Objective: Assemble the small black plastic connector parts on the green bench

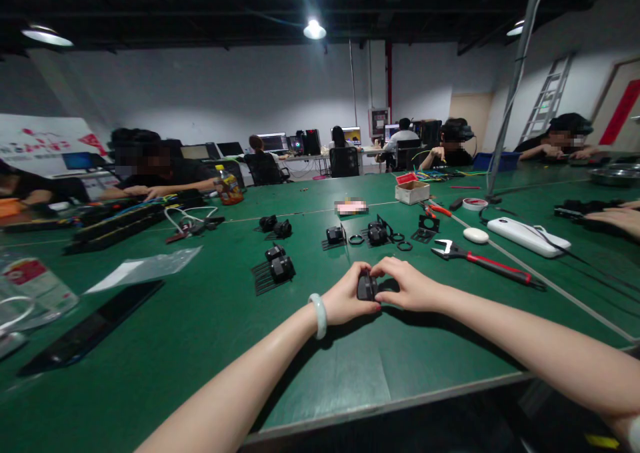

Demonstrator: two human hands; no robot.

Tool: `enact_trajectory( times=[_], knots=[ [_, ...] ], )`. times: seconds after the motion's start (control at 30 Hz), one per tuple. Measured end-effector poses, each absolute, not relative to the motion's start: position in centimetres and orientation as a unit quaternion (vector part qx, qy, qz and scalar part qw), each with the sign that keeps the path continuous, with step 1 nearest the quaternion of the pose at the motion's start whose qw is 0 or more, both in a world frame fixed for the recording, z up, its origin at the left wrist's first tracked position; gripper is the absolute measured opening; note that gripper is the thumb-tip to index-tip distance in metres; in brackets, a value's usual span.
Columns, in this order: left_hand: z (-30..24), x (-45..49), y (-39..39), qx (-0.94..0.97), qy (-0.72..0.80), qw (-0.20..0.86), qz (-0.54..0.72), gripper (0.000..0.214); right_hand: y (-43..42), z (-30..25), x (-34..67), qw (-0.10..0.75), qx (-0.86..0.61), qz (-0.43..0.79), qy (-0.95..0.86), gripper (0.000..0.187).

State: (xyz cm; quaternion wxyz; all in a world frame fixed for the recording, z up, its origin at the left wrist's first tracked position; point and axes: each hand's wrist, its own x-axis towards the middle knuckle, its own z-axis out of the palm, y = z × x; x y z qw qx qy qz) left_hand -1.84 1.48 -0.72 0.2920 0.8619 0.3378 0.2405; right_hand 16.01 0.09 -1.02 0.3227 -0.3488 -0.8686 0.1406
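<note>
Between my two hands, just above the green table [320,366], is a small black plastic part [367,286]; its exact kind is unclear. My left hand [345,296], with a pale bangle at the wrist, wraps round its left side. From the right, my right hand [407,285] pinches the same part with thumb and curled fingers. Beyond my hands lie black ring nuts [356,240] and black fittings on slotted brackets [379,233]. More such fittings [281,268] rest to the left. A flat bracket with a round hole [429,226] stands to the right.
An adjustable wrench [487,264] with red-black handle lies right of my hands, near a white power bank [529,236] and a white oval object [475,235]. A dark phone [95,326] lies left. A metal pole [513,93] rises at right. Other people sit around the table.
</note>
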Motion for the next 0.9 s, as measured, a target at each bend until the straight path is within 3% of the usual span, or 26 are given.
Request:
enact_trajectory(
  times=[0.9],
  knots=[
    [-0.78, -1.85, 1.59, 0.868, 0.321, 0.294, 0.240, 0.049, 0.55, -1.29, 16.13, 0.343, -0.339, 0.173, -0.859, 0.031]
  ],
)
